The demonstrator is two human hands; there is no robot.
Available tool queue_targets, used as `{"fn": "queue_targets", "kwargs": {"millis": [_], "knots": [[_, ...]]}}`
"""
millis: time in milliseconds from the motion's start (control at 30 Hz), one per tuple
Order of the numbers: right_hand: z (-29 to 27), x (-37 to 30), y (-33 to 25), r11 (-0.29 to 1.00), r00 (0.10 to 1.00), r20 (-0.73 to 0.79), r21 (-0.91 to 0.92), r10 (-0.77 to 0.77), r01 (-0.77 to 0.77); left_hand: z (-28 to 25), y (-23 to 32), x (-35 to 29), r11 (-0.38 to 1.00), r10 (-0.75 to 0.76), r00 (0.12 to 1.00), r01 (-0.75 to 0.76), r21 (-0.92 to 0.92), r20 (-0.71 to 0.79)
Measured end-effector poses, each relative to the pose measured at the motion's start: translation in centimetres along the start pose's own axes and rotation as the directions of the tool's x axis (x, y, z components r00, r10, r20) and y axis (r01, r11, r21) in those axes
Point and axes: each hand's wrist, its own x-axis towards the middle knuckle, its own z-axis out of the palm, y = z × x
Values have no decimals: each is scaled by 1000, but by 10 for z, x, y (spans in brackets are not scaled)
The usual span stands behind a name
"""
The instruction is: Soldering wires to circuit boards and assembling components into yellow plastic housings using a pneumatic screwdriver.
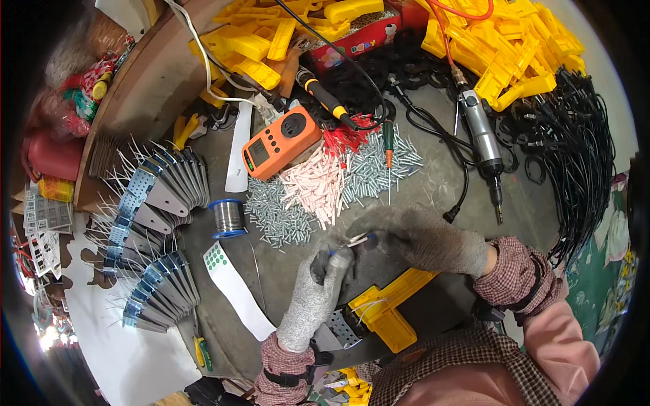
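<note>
Grey desk [433,184] below, and the gloved left hand [322,269] and right hand [423,237] pinch slim white pieces [357,239] between them, where light, steady fingertips should serve best!

Free tabletop [437,189] beyond right grip [423,238], screws [267,211] leftward

Lettering on red box [353,46]; digits on orange meter [280,145].

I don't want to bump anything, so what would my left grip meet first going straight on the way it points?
Most likely your gloved right grip, just ahead of the left grip, though the short white piece there could come first; depth is unclear in this single view.
</note>
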Motion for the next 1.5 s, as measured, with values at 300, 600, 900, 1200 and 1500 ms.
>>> {"fn": "queue_targets", "kwargs": {"millis": [300, 600, 900, 1200, 1500], "knots": [[-31, -26, 55, 963, 967, -11, 91, -256, 255, -38, 22, -19, 984, -124, 900, 55, -172, -419], [-25, -8, -15, 991, 999, -36, -127, 41, -45, -9, 63, 89, 490, 506, 862, -291, 822, 3], [-25, -5, 18, 726, 911, 25, 594, 412, -345, -7, 58, 149, 595, 534, 845, -368, 714, -10], [-12, 8, 62, 959, 923, -270, -9, -276, 284, 6, 58, 26, -160, 511, 526, -719, 676, 680], [-24, -2, 12, 916, 998, -12, 398, 66, -56, 2, 37, 4, -271, 554, 455, -693, 668, 697]]}}
